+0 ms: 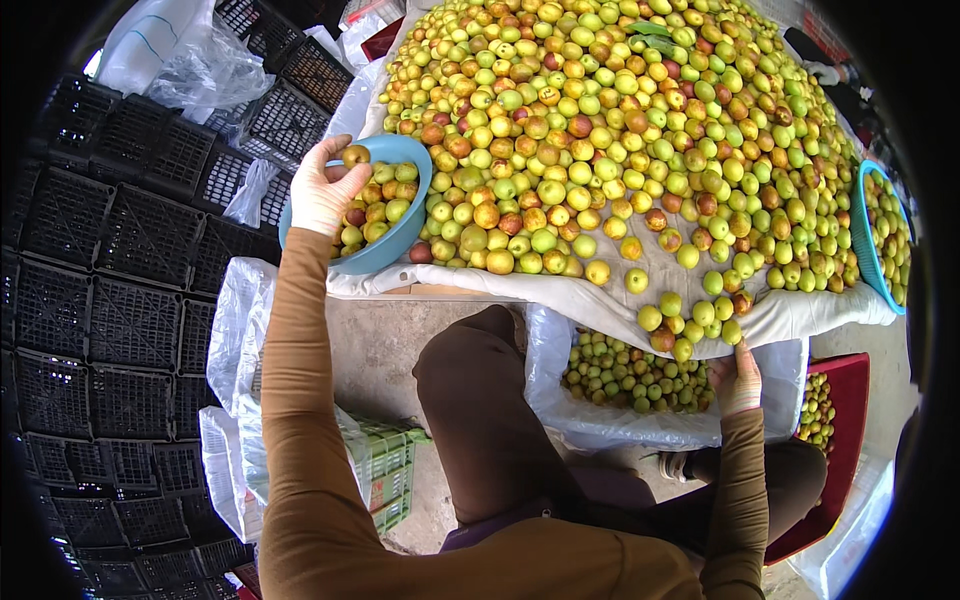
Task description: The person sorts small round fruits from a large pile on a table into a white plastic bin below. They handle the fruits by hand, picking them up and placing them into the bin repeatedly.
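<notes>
My left hand (320, 188) is closed on a brownish jujube (355, 155), pinched between thumb and fingers over the rim of a blue basin (411, 235). Yellow-green and brown jujubes (383, 197) partly fill that basin. At the near edge of the table, my right hand (737, 382) is raised with its visible fingers apart, just below a small cluster of jujubes (690, 322) on the cloth (575, 292). Part of its fingers is hidden near the cloth edge. Beneath it stands a plastic-lined crate (540, 365) holding smaller greenish jujubes (635, 375).
A broad heap of jujubes (560, 130) covers the table. Another blue basket (868, 240) of fruit stands at the right edge. A red crate (845, 430) sits lower right, a green crate (390, 470) by my left side. Stacked black crates (130, 310) fill the left.
</notes>
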The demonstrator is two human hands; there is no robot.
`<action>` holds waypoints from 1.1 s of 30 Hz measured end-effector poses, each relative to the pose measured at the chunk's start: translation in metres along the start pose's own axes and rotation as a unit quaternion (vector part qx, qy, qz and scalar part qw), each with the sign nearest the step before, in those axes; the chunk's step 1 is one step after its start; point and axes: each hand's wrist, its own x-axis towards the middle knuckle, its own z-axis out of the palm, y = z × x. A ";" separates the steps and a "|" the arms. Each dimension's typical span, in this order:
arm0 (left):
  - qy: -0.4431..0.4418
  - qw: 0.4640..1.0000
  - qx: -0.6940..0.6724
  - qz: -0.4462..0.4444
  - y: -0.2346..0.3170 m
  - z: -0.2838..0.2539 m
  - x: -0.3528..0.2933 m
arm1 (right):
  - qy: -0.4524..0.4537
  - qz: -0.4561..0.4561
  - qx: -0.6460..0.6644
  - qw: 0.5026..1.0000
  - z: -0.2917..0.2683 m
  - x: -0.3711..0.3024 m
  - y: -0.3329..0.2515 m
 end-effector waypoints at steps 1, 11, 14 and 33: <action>-0.034 0.996 -0.073 -0.025 0.026 0.009 -0.014 | 0.011 0.002 -0.001 1.000 -0.001 0.000 0.001; -0.218 0.902 -0.367 -0.067 0.104 0.107 -0.084 | 0.002 0.024 -0.026 0.999 0.007 -0.028 0.002; -0.230 0.881 -0.402 -0.103 0.123 0.143 -0.100 | -0.086 0.127 -0.082 0.985 0.012 -0.048 0.001; -0.232 0.967 -0.046 0.099 0.168 0.289 -0.251 | -0.169 -0.241 -0.162 0.942 0.053 -0.091 0.002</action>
